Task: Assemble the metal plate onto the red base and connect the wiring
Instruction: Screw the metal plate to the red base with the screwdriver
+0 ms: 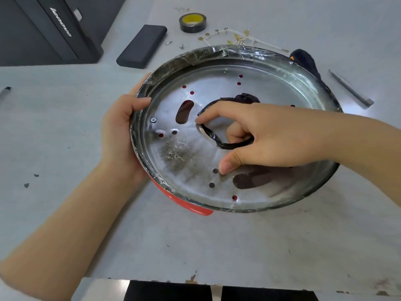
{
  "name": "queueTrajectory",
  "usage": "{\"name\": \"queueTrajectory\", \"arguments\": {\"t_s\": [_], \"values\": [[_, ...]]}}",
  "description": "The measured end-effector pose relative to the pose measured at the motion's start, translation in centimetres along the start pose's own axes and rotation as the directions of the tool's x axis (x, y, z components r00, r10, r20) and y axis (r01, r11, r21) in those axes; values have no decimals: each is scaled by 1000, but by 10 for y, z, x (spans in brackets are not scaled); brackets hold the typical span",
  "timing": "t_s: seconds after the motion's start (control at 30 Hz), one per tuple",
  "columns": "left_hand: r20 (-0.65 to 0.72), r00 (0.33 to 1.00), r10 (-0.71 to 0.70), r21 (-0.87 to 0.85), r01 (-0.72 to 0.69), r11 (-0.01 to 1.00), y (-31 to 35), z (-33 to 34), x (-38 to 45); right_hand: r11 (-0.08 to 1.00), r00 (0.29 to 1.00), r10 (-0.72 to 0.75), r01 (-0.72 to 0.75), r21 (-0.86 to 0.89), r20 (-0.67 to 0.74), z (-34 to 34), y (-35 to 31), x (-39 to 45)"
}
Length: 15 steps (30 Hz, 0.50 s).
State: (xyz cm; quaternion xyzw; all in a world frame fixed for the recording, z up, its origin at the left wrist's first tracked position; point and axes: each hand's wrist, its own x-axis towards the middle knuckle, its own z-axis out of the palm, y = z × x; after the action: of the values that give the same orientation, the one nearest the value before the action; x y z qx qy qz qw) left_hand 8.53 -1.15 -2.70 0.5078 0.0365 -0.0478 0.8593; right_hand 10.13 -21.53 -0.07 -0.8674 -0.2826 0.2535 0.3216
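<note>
- Silvery, round metal plate (188, 164) with several small holes and two oblong slots sat inside the red base (195, 208), of which only a curved red strip showed below the plate's near-left rim; both rested on the grey table (217, 246), and the plate looked tilted, its left side raised.
- Black tape and clear film wrapped the plate's rim (195, 56).
- The left hand (121, 131) gripped the left edge of the plate, thumb hooked over the taped rim and fingers curled underneath.
- The right hand (260, 137) reached in from the right over the plate's centre; its index finger and thumb were spread and touched the metal, while the curled middle fingers hooked into a loop of black taped wiring (219, 143) at the round central opening.
- One cross-head screw (153, 120) sat in the plate near the left hand.
- Beyond the plate lay a roll of black tape with a yellow core (192, 23), a flat black rectangular box (143, 46), and a bundle of pale wires with brass terminals (238, 39).
- A slim grey metal tool (350, 88) lay on the table to the right, well apart from the plate.
- A dark object with an orange spot (302, 58) showed just behind the plate's far-right rim; what it was could not be told.
- A black computer case (52, 29) stood at the far-left corner.
</note>
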Motion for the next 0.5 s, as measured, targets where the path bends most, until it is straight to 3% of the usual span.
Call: {"name": "queueTrajectory", "arguments": {"t_s": [0.5], "values": [[16, 999, 30, -125, -27, 992, 1, 6, -3, 994, 1000, 11, -13, 105, 22, 5, -8, 2]]}}
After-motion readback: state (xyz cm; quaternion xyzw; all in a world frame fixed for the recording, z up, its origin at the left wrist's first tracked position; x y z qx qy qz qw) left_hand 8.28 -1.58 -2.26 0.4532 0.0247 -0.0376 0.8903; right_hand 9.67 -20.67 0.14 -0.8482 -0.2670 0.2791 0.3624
